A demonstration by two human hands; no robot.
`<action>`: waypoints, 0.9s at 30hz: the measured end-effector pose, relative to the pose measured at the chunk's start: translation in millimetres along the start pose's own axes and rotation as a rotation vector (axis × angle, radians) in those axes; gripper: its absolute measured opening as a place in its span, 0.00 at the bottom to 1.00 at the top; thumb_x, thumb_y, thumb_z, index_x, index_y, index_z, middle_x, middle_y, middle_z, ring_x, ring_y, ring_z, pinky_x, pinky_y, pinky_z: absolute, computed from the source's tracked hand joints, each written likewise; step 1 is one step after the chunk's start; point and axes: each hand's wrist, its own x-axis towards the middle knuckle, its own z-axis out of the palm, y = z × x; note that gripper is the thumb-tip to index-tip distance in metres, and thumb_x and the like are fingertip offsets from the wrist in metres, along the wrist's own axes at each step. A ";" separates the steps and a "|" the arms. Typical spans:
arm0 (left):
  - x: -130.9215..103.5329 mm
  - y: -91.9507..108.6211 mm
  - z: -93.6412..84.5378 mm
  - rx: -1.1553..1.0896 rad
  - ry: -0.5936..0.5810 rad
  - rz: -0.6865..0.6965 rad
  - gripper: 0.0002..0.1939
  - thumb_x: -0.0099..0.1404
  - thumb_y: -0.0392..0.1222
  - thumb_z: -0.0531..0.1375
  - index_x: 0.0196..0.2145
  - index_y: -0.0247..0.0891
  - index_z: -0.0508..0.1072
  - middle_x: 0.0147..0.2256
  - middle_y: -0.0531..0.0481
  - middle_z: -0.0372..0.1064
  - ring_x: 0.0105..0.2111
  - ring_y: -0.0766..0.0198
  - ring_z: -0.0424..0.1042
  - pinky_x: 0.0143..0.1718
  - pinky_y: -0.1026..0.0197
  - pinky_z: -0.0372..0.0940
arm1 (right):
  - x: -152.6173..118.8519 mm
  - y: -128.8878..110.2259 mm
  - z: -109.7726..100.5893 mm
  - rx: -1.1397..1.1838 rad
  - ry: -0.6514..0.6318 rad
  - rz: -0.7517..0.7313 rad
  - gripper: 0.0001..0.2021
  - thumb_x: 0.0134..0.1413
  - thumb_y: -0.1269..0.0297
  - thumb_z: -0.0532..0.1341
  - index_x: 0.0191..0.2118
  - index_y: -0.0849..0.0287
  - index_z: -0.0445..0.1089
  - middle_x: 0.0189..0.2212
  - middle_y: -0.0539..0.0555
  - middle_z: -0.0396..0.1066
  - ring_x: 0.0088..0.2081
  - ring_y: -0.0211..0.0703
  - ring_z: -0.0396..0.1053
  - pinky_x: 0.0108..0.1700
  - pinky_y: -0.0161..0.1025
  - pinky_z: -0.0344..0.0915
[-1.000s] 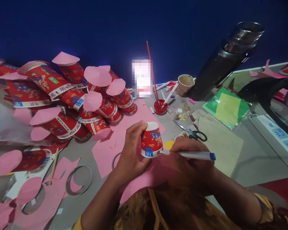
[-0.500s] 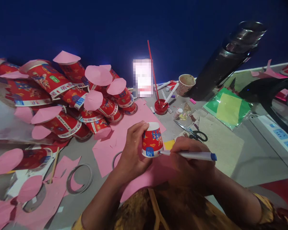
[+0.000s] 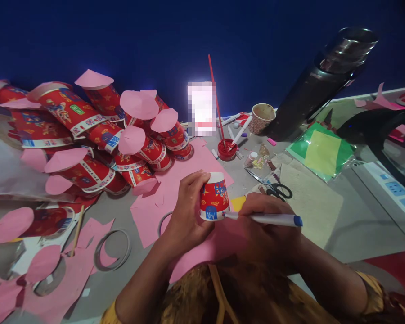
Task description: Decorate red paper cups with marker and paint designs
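Note:
A red printed paper cup [image 3: 215,196], turned bottom up, is gripped in my left hand [image 3: 189,204] above the pink paper [image 3: 205,252]. My right hand [image 3: 270,225] is closed round a white marker [image 3: 273,218] with a blue end. The marker's tip meets the cup's white rim at its lower right. Behind my right hand lie black-handled scissors [image 3: 273,186], and a bit of yellow paper [image 3: 238,203] shows between the hands.
Many red cups with pink paper cones [image 3: 140,140] are piled at the left. A tape roll [image 3: 112,250] lies among pink scraps. Toward the back stand a red paint pot [image 3: 227,150], a patterned cup [image 3: 261,119] and a black thermos [image 3: 317,85]. A power strip [image 3: 391,189] sits at the right.
The marker's tip has shifted slightly left along the cup's rim, my right hand moving with it. My left hand holds the cup as before.

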 end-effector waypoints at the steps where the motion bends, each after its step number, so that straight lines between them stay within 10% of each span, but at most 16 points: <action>1: 0.0 -0.1 0.3 -0.001 0.002 0.003 0.43 0.63 0.33 0.63 0.72 0.44 0.55 0.65 0.35 0.61 0.67 0.44 0.64 0.67 0.38 0.68 | -1.2 0.3 0.3 -0.001 -0.009 -0.001 0.08 0.61 0.75 0.63 0.36 0.53 0.70 0.25 0.47 0.75 0.25 0.38 0.72 0.29 0.36 0.66; 27: -0.1 -0.2 -0.7 0.002 -0.008 -0.012 0.43 0.63 0.34 0.64 0.72 0.45 0.55 0.65 0.35 0.60 0.67 0.43 0.63 0.66 0.36 0.68 | -1.2 -2.0 0.8 -0.021 -0.061 0.043 0.08 0.59 0.76 0.63 0.33 0.54 0.69 0.25 0.45 0.75 0.24 0.36 0.71 0.31 0.35 0.66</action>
